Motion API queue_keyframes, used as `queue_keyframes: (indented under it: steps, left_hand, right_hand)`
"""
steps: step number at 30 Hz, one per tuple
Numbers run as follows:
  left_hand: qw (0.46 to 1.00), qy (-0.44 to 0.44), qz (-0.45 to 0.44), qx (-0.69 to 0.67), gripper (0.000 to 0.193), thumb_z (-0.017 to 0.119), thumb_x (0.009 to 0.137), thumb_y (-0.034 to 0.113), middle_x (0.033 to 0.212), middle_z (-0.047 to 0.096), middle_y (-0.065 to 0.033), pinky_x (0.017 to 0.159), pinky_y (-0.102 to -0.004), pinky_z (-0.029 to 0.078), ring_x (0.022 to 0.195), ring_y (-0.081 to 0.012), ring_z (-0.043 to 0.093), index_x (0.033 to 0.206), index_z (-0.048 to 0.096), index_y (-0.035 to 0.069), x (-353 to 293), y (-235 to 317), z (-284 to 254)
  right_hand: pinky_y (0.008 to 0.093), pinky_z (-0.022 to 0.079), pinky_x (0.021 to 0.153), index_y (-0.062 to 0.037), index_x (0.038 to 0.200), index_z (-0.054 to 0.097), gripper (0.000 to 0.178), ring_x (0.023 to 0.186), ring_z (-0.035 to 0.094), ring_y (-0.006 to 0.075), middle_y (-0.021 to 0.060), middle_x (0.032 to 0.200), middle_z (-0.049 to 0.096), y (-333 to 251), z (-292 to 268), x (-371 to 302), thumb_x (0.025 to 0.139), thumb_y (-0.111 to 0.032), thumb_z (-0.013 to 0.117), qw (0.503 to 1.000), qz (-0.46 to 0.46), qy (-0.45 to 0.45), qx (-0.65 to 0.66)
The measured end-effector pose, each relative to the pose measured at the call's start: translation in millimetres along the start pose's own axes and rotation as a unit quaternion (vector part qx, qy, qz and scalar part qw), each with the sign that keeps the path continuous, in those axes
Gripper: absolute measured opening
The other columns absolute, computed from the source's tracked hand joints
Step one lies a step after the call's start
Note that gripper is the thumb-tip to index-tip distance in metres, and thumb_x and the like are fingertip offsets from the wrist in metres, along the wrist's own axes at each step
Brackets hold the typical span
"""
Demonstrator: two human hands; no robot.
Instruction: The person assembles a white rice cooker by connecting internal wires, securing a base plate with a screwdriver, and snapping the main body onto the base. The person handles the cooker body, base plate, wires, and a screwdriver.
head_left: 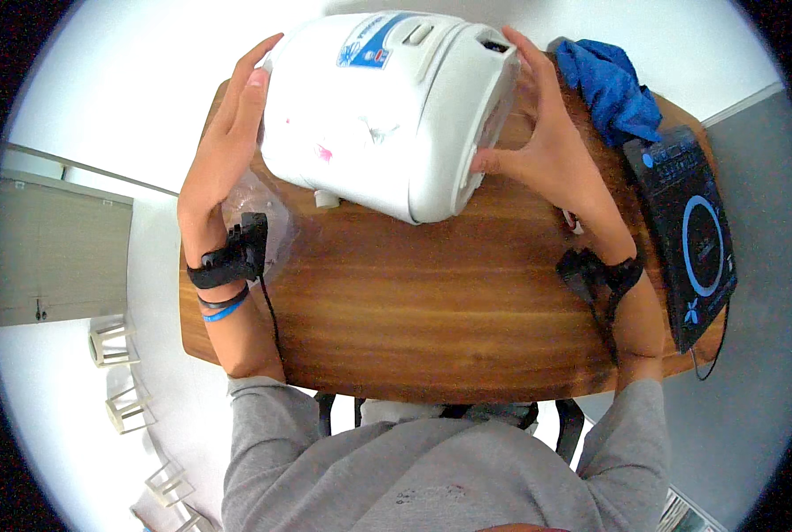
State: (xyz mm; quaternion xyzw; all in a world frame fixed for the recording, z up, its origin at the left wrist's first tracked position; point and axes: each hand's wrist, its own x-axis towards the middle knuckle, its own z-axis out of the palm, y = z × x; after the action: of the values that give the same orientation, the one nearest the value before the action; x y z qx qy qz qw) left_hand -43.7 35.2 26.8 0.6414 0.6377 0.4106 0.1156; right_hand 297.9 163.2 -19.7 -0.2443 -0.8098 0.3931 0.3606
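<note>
A white rice cooker (pixel 347 120) with a blue label and a small pink mark lies tipped on its side over the far part of the table, its lid end toward the right. My left hand (pixel 227 142) presses against its base end, fingers stretched along the surface. At the lid end, my right hand (pixel 556 151) grips the edge, thumb in front and fingers behind. Both hands hold the cooker between them. Whether its underside touches the table cannot be made out. Beside my left wrist lies a clear plastic bag (pixel 276 217), partly hidden by the arm.
The brown wooden table (pixel 414 310) has curved edges. At its right side lies a black induction cooktop (pixel 702 244) with a cord, near a crumpled blue cloth (pixel 604 84). Black devices with cables are strapped to both my wrists. Stools (pixel 112 344) stand at the far left.
</note>
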Motion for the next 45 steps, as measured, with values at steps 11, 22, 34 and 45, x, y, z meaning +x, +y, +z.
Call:
queue_keyframes:
  steps: [11,22,34,45]
  left_hand:
    - [1.000,0.009,0.022,0.008,0.059,0.033,0.120,0.049,0.159,0.054,-0.0208,0.124,-0.0477,0.040,0.153,-0.0356,0.049,0.167,0.045,0.015,-6.1,0.8,1.8]
    - [0.995,-0.007,-0.095,0.033,0.061,0.036,0.120,0.047,0.149,0.057,-0.0174,0.097,-0.0343,0.058,0.123,-0.0231,0.067,0.167,0.044,0.009,-16.1,6.7,-11.1]
    - [0.983,0.034,0.037,0.175,0.059,0.054,0.115,0.043,0.161,0.055,-0.0249,0.125,-0.0524,0.039,0.154,-0.0419,0.047,0.160,0.054,0.005,-25.1,54.5,-2.0]
    - [0.950,-0.015,0.121,0.286,0.108,0.086,0.087,0.045,0.167,0.035,-0.0409,0.132,-0.0585,0.024,0.156,-0.0543,0.037,0.171,0.031,0.006,-47.9,103.6,38.1]
  right_hand:
    - [0.0531,0.042,0.126,-0.0156,0.173,0.023,0.143,0.158,0.037,0.0337,0.0135,0.171,0.033,-9.9,20.2,-11.1,0.059,-0.026,0.109,0.992,-0.087,0.041,-0.078]
    - [0.0497,0.035,0.129,-0.0040,0.167,0.032,0.115,0.150,0.043,0.0453,0.0240,0.161,0.044,-17.0,15.5,-13.1,0.075,-0.026,0.098,0.980,-0.138,0.033,-0.139]
    - [0.0460,0.042,0.123,-0.0049,0.167,0.029,0.115,0.152,0.044,0.0352,0.0187,0.165,0.041,-10.3,20.4,-8.5,0.076,-0.016,0.099,0.983,-0.157,0.015,-0.097]
    - [0.0506,0.043,0.122,-0.0024,0.157,0.035,0.110,0.143,0.050,0.0468,0.0255,0.153,0.047,-20.3,30.5,2.1,0.072,-0.024,0.101,0.971,-0.208,0.019,-0.117]
